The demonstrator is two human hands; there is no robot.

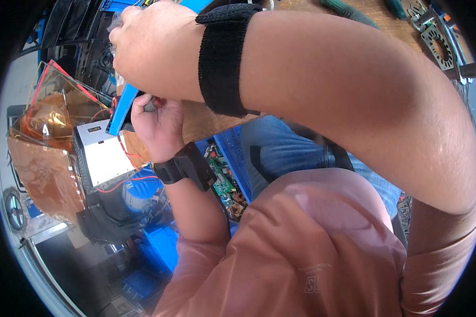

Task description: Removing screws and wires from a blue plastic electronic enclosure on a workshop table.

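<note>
My right arm, with a black strap round its wrist, stretches across the view to the upper left. My right hand (156, 45) is closed there, its fingertips beside some clear plastic (115, 22); what it grips is mostly hidden behind the hand. Below it, my left hand (156, 124) is turned palm up with curled fingers, close round a small grey and reddish piece (155, 103) whose kind I cannot make out. A black device (194, 166) is strapped to my left wrist. Next to the left fingers runs a bright blue strip (122, 110), partly covered by my right hand.
Left of my hands stand a white metal box (103, 153) with red wires and a box in copper-coloured film (47, 174). A blue crate (231, 158) with circuit boards is below the wooden table (211, 122). A metal plate (438, 48) and tools lie at upper right.
</note>
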